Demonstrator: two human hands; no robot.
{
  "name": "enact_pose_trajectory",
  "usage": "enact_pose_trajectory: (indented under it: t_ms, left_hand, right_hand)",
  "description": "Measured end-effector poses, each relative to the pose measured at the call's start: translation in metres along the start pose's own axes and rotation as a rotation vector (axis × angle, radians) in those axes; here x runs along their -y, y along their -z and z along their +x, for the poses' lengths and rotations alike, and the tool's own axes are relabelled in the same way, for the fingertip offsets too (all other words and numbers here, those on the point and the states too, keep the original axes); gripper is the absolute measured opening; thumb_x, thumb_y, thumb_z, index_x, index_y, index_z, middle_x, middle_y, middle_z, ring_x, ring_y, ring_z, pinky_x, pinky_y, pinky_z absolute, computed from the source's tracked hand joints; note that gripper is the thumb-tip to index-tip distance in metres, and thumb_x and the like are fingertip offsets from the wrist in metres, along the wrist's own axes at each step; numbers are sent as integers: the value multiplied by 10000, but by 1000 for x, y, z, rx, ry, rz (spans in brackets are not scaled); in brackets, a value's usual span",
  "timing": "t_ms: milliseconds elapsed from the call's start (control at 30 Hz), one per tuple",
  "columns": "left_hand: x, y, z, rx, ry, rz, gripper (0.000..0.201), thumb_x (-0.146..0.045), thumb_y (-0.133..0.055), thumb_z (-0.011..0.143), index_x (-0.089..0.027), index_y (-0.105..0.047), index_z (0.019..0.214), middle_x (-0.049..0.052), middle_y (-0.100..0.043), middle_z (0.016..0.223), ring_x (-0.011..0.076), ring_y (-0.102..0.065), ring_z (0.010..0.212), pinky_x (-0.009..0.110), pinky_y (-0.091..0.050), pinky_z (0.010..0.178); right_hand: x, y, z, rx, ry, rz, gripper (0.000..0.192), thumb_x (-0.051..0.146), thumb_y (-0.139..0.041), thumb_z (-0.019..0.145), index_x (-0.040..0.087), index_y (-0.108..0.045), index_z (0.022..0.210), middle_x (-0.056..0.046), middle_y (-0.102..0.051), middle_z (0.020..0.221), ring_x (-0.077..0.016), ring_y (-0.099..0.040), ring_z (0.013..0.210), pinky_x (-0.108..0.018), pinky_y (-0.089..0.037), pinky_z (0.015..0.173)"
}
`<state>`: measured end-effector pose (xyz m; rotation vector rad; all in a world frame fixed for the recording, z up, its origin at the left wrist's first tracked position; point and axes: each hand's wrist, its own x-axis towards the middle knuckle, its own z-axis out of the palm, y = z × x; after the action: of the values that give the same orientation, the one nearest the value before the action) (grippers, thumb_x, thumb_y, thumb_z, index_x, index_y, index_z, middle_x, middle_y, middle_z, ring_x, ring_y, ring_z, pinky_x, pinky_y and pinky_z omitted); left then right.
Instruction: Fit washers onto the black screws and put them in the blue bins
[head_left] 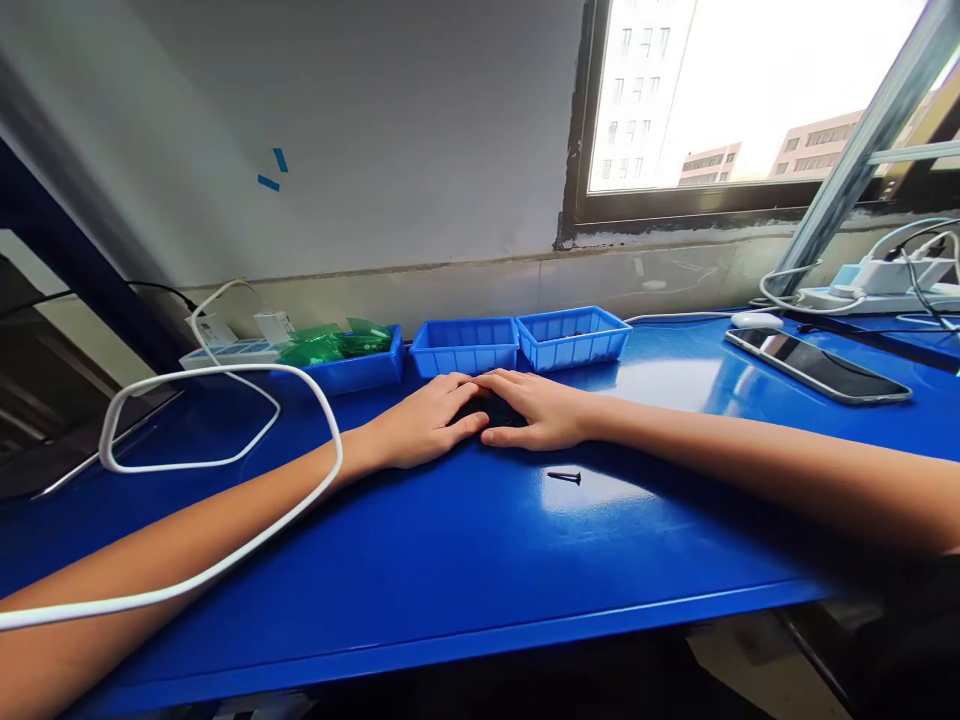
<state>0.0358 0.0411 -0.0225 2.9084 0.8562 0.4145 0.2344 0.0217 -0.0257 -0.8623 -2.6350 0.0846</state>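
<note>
Resting flat on the blue table [465, 560], the left hand [420, 425] and right hand [536, 410] meet over one small black object [491, 410], fingers laid on it; whether they grip it cannot be told. One black screw [564, 477] lies near the right hand. Three blue bins: left bin [360, 372] holds green bags [330, 345]; middle bin [465, 347] looks empty; right bin [574, 337] holds dark bits. One phone [817, 365].
</note>
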Motion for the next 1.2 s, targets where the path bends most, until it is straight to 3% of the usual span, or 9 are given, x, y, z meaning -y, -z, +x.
enact_pose_trajectory:
  t_ms: [200,433,567,667,767,933,1067,1200]
  left_hand:
    - [-1,4,-5,-44,-5,-40,319,-247,-327,907,-158,-593,1059,70,-618,1133,180,-570,1044,305,-440,942]
    - [0,3,-8,-177,-60,-51,246,-255,-401,888,-156,-603,987,40,-681,953,151,-636,831,234,-482,730]
    - [-2,3,-9,-305,-87,96,219,-225,-385,878,-156,-593,882,52,-653,869,161,-597,815,258,-463,733]
    - [-5,4,-9,-358,-16,214,210,-226,-391,867,-164,-590,841,44,-640,811,170,-578,776,287,-440,717]
    - [-7,4,-10,-321,3,171,200,-249,-412,850,-167,-594,848,16,-622,739,141,-562,663,257,-420,622]
    - [-7,5,-13,-230,-101,58,171,-248,-466,795,-167,-617,800,7,-587,727,99,-522,570,214,-402,541]
    - [-7,6,-13,-192,-175,-35,158,-220,-470,787,-159,-615,801,14,-582,749,87,-510,576,198,-408,539]
    - [-7,7,-13,-227,-144,-76,145,-214,-444,803,-158,-577,817,19,-565,749,95,-505,610,192,-415,533]
  right_hand:
    - [2,0,2,-2,-5,-53,435,408,-432,898,105,-477,1207,-131,-592,1049,-224,-564,973,-398,-454,855]
    - [5,1,2,-50,-36,-92,366,368,-504,862,127,-504,1137,-128,-607,1047,-227,-570,965,-388,-447,837]
    - [8,3,2,-43,-62,-106,266,347,-505,861,127,-562,1000,-115,-615,955,-214,-568,901,-365,-449,797]
    - [9,3,2,-49,-45,-113,212,328,-510,859,146,-578,943,-95,-610,920,-197,-560,870,-348,-445,784]
    - [8,3,2,-64,-35,-102,189,313,-519,853,154,-580,936,-82,-605,906,-188,-555,854,-339,-441,777]
    - [7,2,1,-55,-18,-82,178,295,-507,854,153,-583,929,-71,-600,867,-185,-545,829,-339,-433,774]
    - [6,1,1,-67,-5,-86,179,291,-495,857,158,-582,938,-73,-598,881,-185,-541,829,-344,-431,778]
    - [6,1,1,-63,-4,-76,179,294,-492,855,159,-572,942,-77,-600,891,-191,-543,840,-352,-438,780]
